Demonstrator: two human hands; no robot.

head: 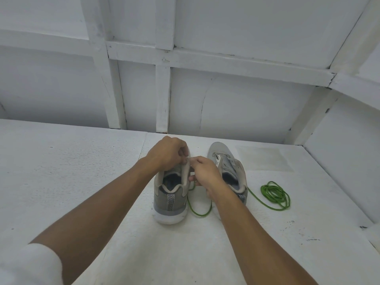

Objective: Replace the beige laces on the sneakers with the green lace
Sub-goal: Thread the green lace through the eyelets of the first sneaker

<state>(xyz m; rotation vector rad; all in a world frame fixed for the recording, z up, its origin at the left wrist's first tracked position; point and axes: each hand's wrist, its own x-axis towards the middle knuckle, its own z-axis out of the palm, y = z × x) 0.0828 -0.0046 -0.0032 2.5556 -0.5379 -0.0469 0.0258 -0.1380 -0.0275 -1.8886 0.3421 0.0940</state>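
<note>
Left hand [166, 155] fingers curl on the tongue of the left grey suede sneaker [170, 195]; right hand [205, 174] fingers pinched together, likely on the thin green cord lace [264, 192], looped beside the shoe, coiled further right. Lace light, limp, slippery: grip near the tip

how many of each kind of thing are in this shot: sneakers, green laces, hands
sneakers: 2, the left sneaker and the right sneaker
green lace: 1 as far as can be told, coiled right of the shoes
hands: 2, the left hand and the right hand, both at the left sneaker's tongue
total: 5
</note>
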